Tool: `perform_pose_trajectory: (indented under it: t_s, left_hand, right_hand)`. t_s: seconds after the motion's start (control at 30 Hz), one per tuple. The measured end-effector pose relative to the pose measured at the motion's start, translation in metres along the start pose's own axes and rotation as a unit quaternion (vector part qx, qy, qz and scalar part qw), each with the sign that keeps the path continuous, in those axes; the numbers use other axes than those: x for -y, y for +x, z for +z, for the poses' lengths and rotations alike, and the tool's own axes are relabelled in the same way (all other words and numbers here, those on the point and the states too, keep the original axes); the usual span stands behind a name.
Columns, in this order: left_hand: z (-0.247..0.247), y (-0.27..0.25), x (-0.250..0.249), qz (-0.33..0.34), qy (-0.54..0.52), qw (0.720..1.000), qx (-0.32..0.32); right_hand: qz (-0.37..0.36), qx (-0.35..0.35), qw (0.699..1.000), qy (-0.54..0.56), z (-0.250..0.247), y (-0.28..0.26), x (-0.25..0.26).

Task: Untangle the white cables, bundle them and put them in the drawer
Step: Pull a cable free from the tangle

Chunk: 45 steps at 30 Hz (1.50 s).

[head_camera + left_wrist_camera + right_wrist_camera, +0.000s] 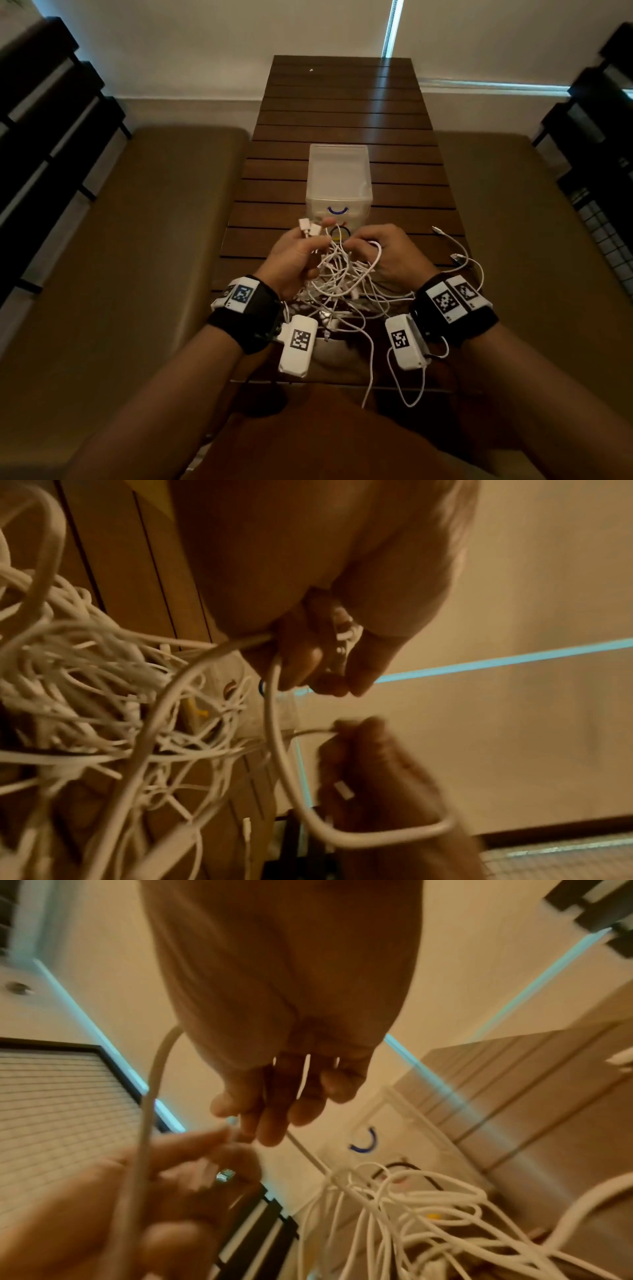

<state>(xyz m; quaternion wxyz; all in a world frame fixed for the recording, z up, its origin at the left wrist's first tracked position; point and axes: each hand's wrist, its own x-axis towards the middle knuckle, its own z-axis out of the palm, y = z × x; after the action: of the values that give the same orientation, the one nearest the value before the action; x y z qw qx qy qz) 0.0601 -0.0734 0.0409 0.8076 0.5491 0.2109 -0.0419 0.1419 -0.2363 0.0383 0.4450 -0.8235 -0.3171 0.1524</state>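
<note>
A tangle of white cables [337, 281] lies on the near end of the slatted wooden table [342, 113], partly lifted between both hands. My left hand [301, 246] grips several cable ends with white plugs [308, 228] sticking out above the fingers. My right hand [373, 246] pinches a cable loop [375, 250] beside it. In the left wrist view the left hand [318, 653] curls round cables [103, 685]. In the right wrist view the right hand [274, 1104] pinches a thin strand above the tangle [411, 1218]. A translucent plastic drawer box [338, 181] with a blue handle [337, 209] stands just beyond the hands.
Loose cable ends with metal plugs [457, 257] trail to the right of the tangle; other strands [370, 373] hang over the table's near edge. Padded benches [144, 240] flank the table on both sides. A wall [239, 41] stands behind the far end.
</note>
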Motion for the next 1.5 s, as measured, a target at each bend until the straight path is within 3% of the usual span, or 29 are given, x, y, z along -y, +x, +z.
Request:
perform_pose_trajectory:
  t_s: [0.13,0.27,0.37,0.43,0.53,0.6,0.7,0.8,0.93,1.07,1.2,1.33,1.43,1.5]
  left_hand:
    - [0.009,-0.001,0.013,-0.041,0.175,0.983,0.045]
    - [0.017,-0.002,0.011,-0.019,0.199,0.979,0.023]
    - [0.016,-0.003,0.0,0.026,0.198,0.98,0.02]
    - [0.014,-0.005,-0.009,0.054,0.175,0.981,0.058]
    - [0.014,-0.009,-0.027,0.08,0.114,0.982,0.128]
    - [0.01,-0.003,-0.033,0.093,0.071,0.98,0.163]
    - [0.001,-0.002,-0.029,0.107,0.022,0.977,0.182]
    - [-0.003,-0.008,-0.025,0.135,0.019,0.973,0.186]
    - [-0.004,-0.001,-0.015,0.087,0.056,0.99,0.094]
    - [0.001,0.001,0.001,0.061,0.191,0.978,0.064]
    - [0.01,0.006,0.012,0.095,0.28,0.954,0.05]
    - [0.011,0.01,0.019,0.105,0.281,0.954,0.023]
    - [0.012,0.007,0.014,0.11,0.24,0.964,0.02]
    - [0.01,0.006,0.006,0.105,0.199,0.974,0.027]
  right_hand:
    - [-0.055,0.0,0.99,0.126,-0.009,-0.003,0.033]
    - [-0.119,-0.078,0.971,0.192,-0.014,-0.009,0.047]
    - [-0.072,-0.114,0.954,0.267,-0.012,-0.011,0.039]
    - [0.005,-0.042,0.964,0.263,-0.012,-0.01,0.025]
    - [0.087,0.158,0.972,0.152,0.0,-0.008,0.002]
    - [0.106,0.198,0.971,0.075,0.013,-0.006,-0.017]
    - [0.139,0.147,0.978,0.056,0.021,-0.005,-0.035]
    - [0.11,0.066,0.992,0.018,0.016,-0.004,-0.034]
    - [0.039,-0.001,0.997,0.066,0.011,0.0,-0.019]
    - [-0.025,-0.006,0.996,0.088,0.0,0.0,0.001]
    - [-0.039,-0.024,0.993,0.111,-0.003,0.0,0.015]
    - [-0.09,-0.077,0.972,0.203,-0.011,-0.004,0.032]
    - [-0.022,-0.042,0.968,0.246,-0.011,0.001,0.027]
    - [0.018,0.025,0.988,0.152,-0.002,0.003,0.011]
